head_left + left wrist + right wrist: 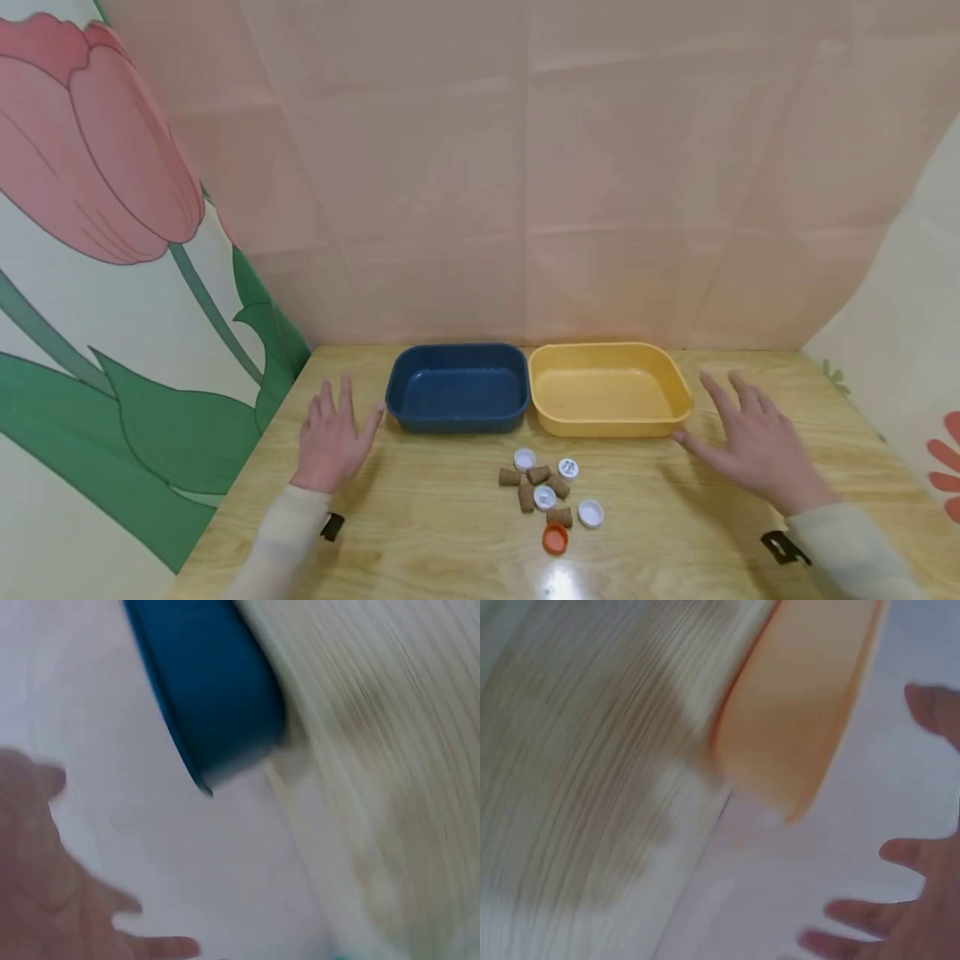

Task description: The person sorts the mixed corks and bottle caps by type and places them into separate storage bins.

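My left hand (332, 442) hovers with spread fingers at the left of a dark blue tray (457, 423). On the other side, my right hand (761, 446) is held over the table, fingers apart, near the right end of a yellow tray (611, 428). Neither hand holds anything. In front of the trays lies a loose group of brown corks (527, 498) and white bottle caps (591, 513), with one orange-red cap (555, 539) closest to me. Both wrist views are blurred; they show the blue tray (217, 690) and the yellow tray (780, 727) beside the hands.
The two trays stand side by side at the back of the wooden table (435, 533). A pinkish cloth (525, 183) hangs behind them. To the left is a panel printed with a large tulip (112, 150); a pale panel with red petals stands at the right.
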The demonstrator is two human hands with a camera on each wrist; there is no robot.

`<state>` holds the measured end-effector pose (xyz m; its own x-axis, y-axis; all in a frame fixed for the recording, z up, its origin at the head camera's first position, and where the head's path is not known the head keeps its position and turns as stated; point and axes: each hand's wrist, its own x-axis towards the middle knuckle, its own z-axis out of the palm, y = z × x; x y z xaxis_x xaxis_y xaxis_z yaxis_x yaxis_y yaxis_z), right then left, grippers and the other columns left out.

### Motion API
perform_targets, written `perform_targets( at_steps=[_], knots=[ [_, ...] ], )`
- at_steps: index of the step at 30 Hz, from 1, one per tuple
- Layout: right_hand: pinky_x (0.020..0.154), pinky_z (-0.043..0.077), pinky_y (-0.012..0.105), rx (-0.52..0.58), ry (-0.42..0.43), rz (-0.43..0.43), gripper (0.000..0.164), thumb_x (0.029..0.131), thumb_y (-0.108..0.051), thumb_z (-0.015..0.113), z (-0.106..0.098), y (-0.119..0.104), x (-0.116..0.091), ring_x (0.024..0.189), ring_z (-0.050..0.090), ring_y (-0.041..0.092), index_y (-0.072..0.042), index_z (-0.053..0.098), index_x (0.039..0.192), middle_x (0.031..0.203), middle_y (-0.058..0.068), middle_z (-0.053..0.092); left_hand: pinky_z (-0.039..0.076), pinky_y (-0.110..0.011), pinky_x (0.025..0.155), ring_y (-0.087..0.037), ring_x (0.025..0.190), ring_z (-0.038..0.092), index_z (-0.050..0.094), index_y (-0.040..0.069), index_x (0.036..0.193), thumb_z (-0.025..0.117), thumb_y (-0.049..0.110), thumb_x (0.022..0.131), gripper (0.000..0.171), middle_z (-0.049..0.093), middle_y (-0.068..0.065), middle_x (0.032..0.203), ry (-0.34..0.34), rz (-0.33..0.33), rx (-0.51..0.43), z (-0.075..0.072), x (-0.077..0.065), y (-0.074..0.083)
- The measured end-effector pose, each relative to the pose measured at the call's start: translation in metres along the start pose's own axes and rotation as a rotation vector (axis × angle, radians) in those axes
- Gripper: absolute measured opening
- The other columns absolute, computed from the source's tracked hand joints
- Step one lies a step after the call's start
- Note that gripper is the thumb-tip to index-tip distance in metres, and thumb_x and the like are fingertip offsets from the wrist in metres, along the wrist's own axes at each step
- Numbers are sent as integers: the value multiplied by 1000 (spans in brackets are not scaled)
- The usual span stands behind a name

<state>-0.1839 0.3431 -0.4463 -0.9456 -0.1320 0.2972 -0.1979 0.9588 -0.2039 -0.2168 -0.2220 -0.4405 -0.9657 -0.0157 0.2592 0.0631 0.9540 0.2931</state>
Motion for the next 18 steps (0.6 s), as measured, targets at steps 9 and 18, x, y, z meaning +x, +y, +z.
perform_targets(
  at_steps=[9,18],
  knots=[
    [52,47,23,379,-255,-157,50,87,-46,75,15,-62,-4,62,55,3,-6,66,115,84,-4,63,47,-57,98,-44,117,60,40,-7,147,28,37,109,59,64,-27,124,-109,-125,-348,14,26,10],
    [62,47,24,420,-407,-280,51,77,-49,83,47,-91,-11,69,53,2,-13,68,109,82,-8,61,43,-57,104,-43,126,54,47,-7,142,34,22,107,47,57,-27,136,-163,-144,-406,31,38,15]
  ],
)
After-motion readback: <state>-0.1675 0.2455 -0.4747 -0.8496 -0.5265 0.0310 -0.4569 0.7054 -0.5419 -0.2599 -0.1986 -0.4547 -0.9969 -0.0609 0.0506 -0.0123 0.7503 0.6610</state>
